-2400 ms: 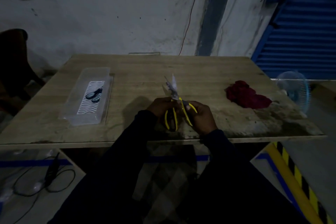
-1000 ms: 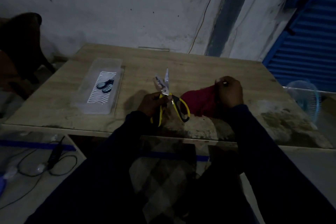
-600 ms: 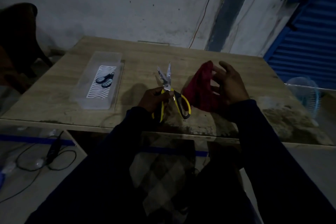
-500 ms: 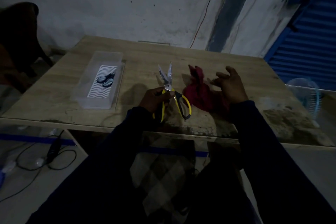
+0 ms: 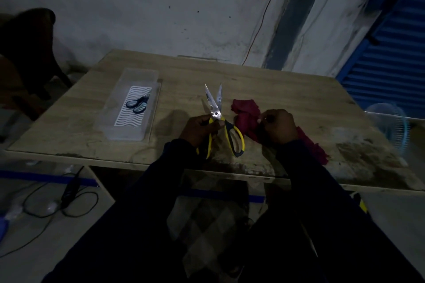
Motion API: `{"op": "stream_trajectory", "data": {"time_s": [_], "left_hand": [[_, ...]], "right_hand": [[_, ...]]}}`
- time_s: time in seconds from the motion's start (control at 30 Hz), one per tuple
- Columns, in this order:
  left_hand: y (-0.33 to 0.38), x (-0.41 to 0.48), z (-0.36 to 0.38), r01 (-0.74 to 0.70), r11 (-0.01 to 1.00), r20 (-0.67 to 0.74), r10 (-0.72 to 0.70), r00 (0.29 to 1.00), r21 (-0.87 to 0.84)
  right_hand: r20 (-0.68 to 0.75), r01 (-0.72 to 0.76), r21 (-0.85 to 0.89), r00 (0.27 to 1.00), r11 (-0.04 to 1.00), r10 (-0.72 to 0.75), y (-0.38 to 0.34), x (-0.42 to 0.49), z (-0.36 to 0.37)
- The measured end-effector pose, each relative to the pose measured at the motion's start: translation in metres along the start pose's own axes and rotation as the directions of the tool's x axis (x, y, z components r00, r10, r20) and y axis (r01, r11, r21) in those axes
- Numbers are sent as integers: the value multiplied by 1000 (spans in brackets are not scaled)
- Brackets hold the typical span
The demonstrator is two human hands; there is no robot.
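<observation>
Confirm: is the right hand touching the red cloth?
Touching. The head view shows the right hand with fingers curled round a bunched fold of the red cloth, no gap. The left hand grips the scissors.

We see a dim, bluish, grainy scene: the wall (image 5: pixel 138 18) and the surface (image 5: pixel 276 89) catch the most light, the scissors (image 5: pixel 217 117) glint faintly, the sleeves (image 5: pixel 322 202) sink into near-black, and straight edges bow toward the corners of the wide view.
</observation>
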State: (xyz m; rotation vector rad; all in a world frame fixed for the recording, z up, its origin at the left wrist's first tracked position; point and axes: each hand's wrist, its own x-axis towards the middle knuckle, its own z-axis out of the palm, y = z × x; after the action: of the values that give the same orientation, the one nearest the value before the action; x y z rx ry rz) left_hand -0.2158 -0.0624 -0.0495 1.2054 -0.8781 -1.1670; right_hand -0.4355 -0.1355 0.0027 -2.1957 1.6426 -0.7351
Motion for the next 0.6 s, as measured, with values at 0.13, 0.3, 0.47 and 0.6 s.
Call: {"op": "stream_trajectory", "data": {"time_s": [0.13,0.3,0.47,0.6], "left_hand": [[1,2,-1,9,1000,3,-9,1000,-2],[-3,3,1,15,1000,-8,-15,1000,3],[-3,4,-1,6,1000,2,-6,1000,9],[-4,3,1,-8,1000,2,8,1000,9]], "right_hand": [[-80,-117,247,987,962,141,-7,7,-8],[-49,8,48,999,999,-6,9,27,-21],[25,-229,576,964,785,263,-25,31,-38],[331,-403,612,912,681,242,-43,15,-29]]}}
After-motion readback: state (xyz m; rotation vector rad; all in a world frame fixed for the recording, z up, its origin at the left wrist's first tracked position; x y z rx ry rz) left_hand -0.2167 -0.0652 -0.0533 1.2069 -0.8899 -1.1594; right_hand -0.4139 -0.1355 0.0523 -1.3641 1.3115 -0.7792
